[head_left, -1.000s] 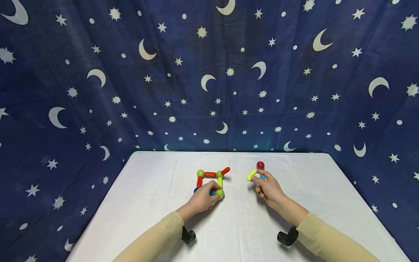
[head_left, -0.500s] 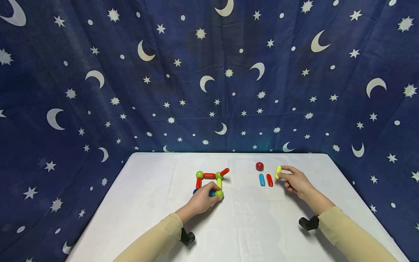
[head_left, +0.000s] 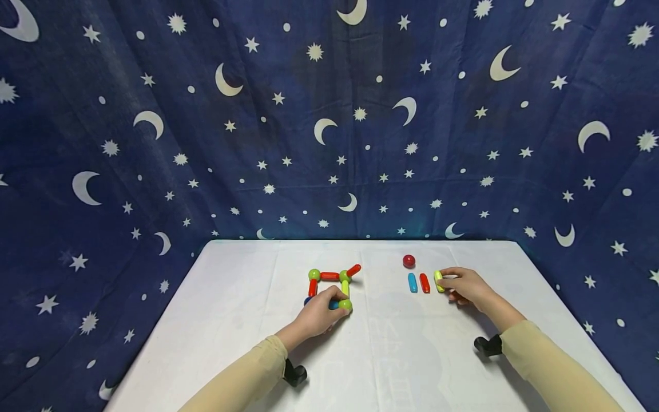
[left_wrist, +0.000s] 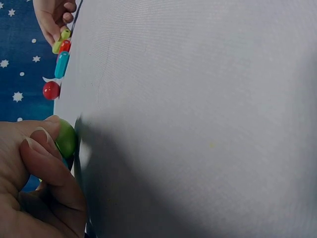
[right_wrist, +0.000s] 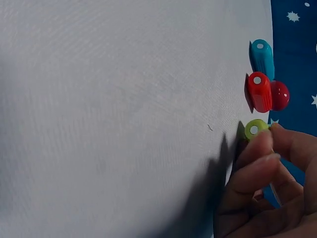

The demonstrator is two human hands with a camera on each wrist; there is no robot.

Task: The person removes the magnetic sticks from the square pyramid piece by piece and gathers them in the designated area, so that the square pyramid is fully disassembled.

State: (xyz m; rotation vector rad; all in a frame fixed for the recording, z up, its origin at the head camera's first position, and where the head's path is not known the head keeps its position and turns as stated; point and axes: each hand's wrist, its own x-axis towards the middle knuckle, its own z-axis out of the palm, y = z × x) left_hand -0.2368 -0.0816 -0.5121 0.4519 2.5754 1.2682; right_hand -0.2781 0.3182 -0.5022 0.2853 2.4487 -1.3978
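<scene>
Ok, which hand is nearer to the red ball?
Right. The right hand pinches a yellow rod to the right of the red ball; the left hand is farther off, to the ball's left, holding a green ball.

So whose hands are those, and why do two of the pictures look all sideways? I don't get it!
These are a person's left hand and right hand; there's no robot. The widest picture comes from a camera on the person's head, looking forward and down. The other two come from cameras worn on the wrists, so everything looks tipped over. On the white table lie a loose red ball, blue stick and red stick. The left hand grips a squarish frame of sticks and balls near one green corner ball. The right hand pinches a yellow stick in its fingers, beside the loose red stick. Behind hangs a dark blue cloth with moons and stars.
</scene>
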